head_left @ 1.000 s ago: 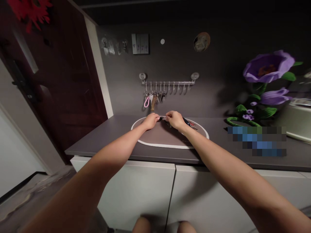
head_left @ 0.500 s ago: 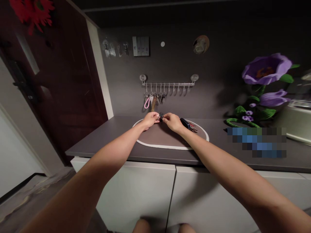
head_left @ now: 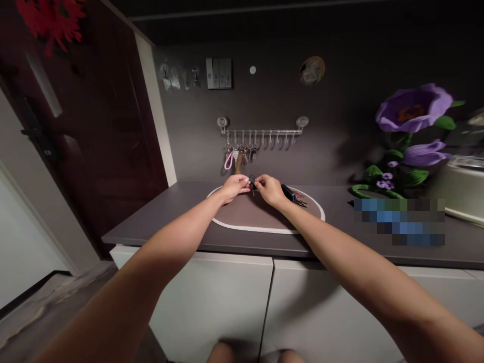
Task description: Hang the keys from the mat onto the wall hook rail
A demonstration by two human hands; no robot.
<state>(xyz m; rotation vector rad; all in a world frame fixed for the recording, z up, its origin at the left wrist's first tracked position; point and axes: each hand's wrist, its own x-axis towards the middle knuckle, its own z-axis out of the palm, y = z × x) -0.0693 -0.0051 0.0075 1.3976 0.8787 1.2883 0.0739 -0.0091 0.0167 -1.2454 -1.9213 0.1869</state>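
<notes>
My left hand (head_left: 235, 187) and my right hand (head_left: 269, 190) meet above the far edge of an oval brown mat (head_left: 260, 228) with a white rim. Between their fingertips they pinch a small black key (head_left: 252, 182), its short metal blade pointing down. To the right of my right wrist, a black key fob with keys (head_left: 293, 197) lies on the mat, close to my hand but not held.
A wall-mounted metal hook rack (head_left: 262, 132) holds several keys and a pink loop above the dark countertop (head_left: 170, 212). Artificial purple flowers (head_left: 412, 113) and a metal container (head_left: 459, 186) stand right. A dark door (head_left: 94, 151) is left; white cabinets lie below.
My hands have drawn slightly closer together around the small black key, which now sits more upright between my fingertips. The view has shifted very slightly.
</notes>
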